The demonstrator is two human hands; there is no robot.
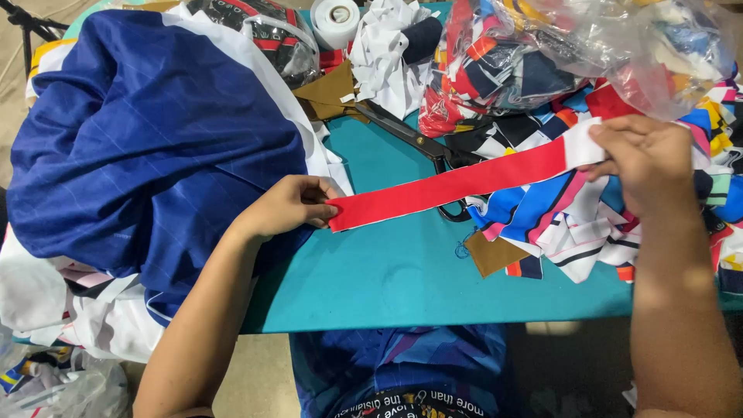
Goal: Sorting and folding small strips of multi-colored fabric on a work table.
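Note:
A long red fabric strip [457, 184] with a white end is stretched flat above the teal table [402, 271]. My left hand [290, 205] pinches its near left end. My right hand [642, 159] grips the white far end at the upper right. The strip runs diagonally over black scissors [422, 139], whose handles lie partly beneath it. A large blue garment [147, 139] is heaped just left of my left hand.
A pile of mixed coloured fabric scraps [573, 224] lies under my right hand. Clear plastic bags of scraps [573, 46] sit at the back right. A white tape roll [334, 19] and white cloth scraps [387, 54] are at the back. A brown piece [491, 254] lies near the pile.

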